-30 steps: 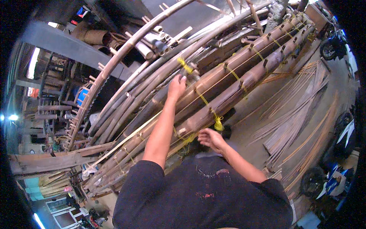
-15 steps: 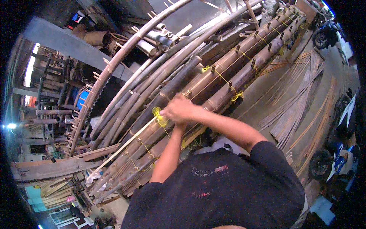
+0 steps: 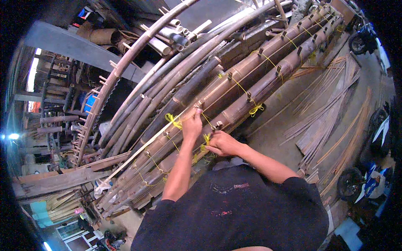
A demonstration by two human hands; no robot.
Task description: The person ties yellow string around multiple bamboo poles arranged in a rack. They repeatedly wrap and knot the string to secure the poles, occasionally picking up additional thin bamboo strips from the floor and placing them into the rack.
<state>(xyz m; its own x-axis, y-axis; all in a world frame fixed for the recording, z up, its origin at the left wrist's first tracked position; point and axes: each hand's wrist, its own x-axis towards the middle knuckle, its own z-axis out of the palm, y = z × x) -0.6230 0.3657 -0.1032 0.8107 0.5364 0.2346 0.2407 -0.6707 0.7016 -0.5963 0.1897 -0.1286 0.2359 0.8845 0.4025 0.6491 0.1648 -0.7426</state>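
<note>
Two long brown bamboo poles lie side by side on a slant before me, the far pole [image 3: 245,62] and the near pole [image 3: 268,85]. Short pegs [image 3: 250,96] stick up from both, with yellow string [image 3: 239,85] strung between them. My left hand [image 3: 192,126] is closed at a peg on the far pole, its fingertips on the string there; its grip is partly hidden. At the near pole my right hand [image 3: 226,143] pinches a loose yellow string bundle [image 3: 206,140] beside a peg. String spans the gap between my hands. Another yellow bundle [image 3: 173,121] hangs left of my left hand.
Beyond the poles lie curved bamboo lengths [image 3: 184,75] and a long curved pole with rungs [image 3: 121,69]. A thin pale strip [image 3: 146,144] runs along the far pole. Split bamboo strips [image 3: 326,108] cover floor at right, near motorcycles [image 3: 356,180]. A blue drum [image 3: 90,102] stands at left.
My hands were together over the far pole. The right has moved right and nearer to the near pole; the left stays at the far pole's peg. String now shows between them.
</note>
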